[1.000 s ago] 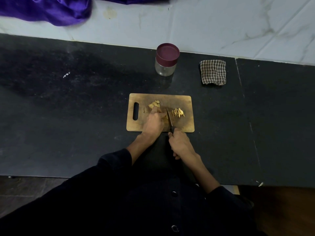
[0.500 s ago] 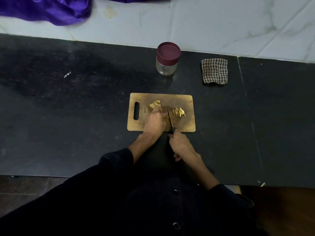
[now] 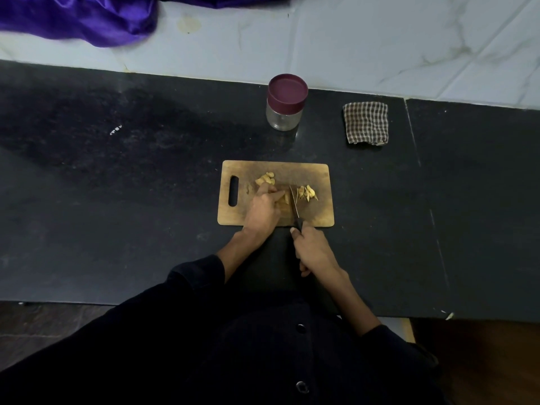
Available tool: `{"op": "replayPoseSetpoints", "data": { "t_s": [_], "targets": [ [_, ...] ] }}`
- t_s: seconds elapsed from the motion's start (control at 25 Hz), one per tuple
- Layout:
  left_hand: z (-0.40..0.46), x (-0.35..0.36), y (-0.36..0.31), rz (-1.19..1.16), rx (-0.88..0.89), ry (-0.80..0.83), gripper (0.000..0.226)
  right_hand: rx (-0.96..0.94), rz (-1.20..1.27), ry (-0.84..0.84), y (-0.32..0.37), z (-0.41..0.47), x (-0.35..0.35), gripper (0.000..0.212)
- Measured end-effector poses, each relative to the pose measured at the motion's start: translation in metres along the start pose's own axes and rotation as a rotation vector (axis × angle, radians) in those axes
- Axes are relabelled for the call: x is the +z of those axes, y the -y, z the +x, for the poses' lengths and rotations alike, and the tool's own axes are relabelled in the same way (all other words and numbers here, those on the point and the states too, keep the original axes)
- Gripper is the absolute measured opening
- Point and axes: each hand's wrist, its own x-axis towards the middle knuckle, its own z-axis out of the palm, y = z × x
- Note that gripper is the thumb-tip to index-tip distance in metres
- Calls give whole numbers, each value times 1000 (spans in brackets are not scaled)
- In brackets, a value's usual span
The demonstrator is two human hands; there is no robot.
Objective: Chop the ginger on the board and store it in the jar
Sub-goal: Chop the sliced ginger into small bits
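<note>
Two heaps of pale yellow ginger sit on the brown wooden cutting board: uncut chunks toward its far edge, beyond your left hand, and thin cut slivers to the right of the blade. Between them, the piece being cut is pinned under your left hand, whose grip is pressed down on it with fingertips curled. Your right hand is clenched around the dark handle of the small steel-bladed knife, which stands edge down at the piece, just beside your left fingertips.

Over the last second almost nothing has shifted. Both hands sit where they did, the knife is on the same line, and the sliver heap looks no bigger. So you are mid-cut on the same piece, and the chopping seems well short of done, with the far heap untouched.

Beyond the board, toward the counter's back edge, the clear glass jar with the maroon lid is capped and looks empty, so storing has not begun. A folded brown checked cloth lies to its right, well apart from the board. Watch the blade's closeness to your left fingertips.
</note>
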Motion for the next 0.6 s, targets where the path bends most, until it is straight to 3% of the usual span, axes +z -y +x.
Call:
{"op": "replayPoseSetpoints", "data": {
  "t_s": [0.6],
  "targets": [
    [-2,2,-6,169,17,74,35,86,-87,50,16,6,4,31]
  ]
}}
